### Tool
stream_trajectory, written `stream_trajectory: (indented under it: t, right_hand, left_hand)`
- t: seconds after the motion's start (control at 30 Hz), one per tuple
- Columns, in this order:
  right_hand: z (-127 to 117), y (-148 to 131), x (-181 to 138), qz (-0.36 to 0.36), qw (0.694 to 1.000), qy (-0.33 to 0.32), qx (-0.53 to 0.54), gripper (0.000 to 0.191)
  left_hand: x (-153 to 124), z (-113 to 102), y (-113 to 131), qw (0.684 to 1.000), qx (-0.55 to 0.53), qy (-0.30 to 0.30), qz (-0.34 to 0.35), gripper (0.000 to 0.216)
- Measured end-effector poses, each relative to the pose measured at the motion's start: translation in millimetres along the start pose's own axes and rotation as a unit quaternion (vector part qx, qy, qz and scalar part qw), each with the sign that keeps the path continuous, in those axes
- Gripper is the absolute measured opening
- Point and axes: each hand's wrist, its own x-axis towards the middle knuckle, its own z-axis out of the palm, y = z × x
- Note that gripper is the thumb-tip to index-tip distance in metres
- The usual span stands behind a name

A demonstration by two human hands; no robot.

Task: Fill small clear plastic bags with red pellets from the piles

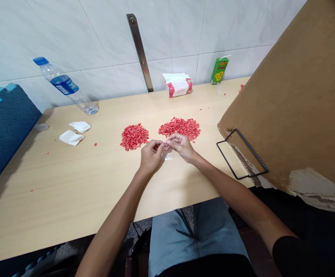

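My left hand [150, 154] and my right hand [182, 147] meet fingertip to fingertip above the table, both closed in a pinch. A speck of a small red piece [165, 143] shows between the fingertips; its exact shape is too small to tell. Just behind my right hand spreads a heap of small red pieces [180, 127], partly covered by the fingers. Another red heap [134, 136] lies to the left, beyond my left hand. Under the hands rests a small clear plastic bag or scrap [169, 155], partly hidden.
Along the tiled wall stand a water bottle [69, 88], a tissue pack [180, 85] and a green drink carton [219, 71]. Folded tissues [71, 137] lie at left. A cardboard panel [288, 107] with a black wire frame [242, 154] bounds the right, a blue panel [7, 130] the left.
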Motion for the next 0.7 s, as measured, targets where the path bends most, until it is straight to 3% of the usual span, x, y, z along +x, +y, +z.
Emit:
stream_trajectory:
  t: [0.7]
  right_hand:
    - [-1.3, -3.1, 0.5, 0.007, 1.0, -0.016, -0.009, 0.031]
  left_hand:
    - [1.1, -1.4, -0.9, 1.0, 0.017, -0.009, 0.005, 0.014]
